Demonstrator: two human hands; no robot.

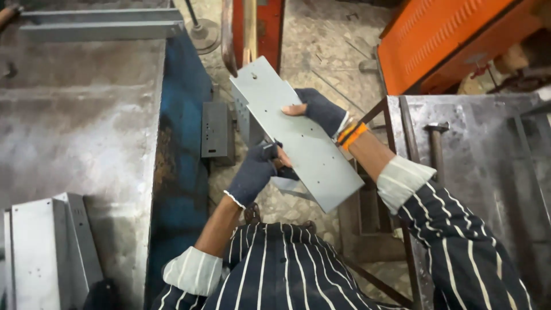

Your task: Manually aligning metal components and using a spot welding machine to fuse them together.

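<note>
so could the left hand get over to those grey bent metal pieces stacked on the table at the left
Probably yes. The left hand grips the flat grey plate, so it is occupied, but nothing lies between it and the bent pieces on the steel table.

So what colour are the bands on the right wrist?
Orange bands, beside the dark fingerless glove on the right hand; head view shows them.

A worn steel workbench (80,115) with a blue side fills the left, grey folded metal parts (49,247) stacked at its near corner. The speckled stone floor (327,46) runs far between, an orange machine cabinet (447,40) standing far right above another scuffed metal table (482,172).
</note>
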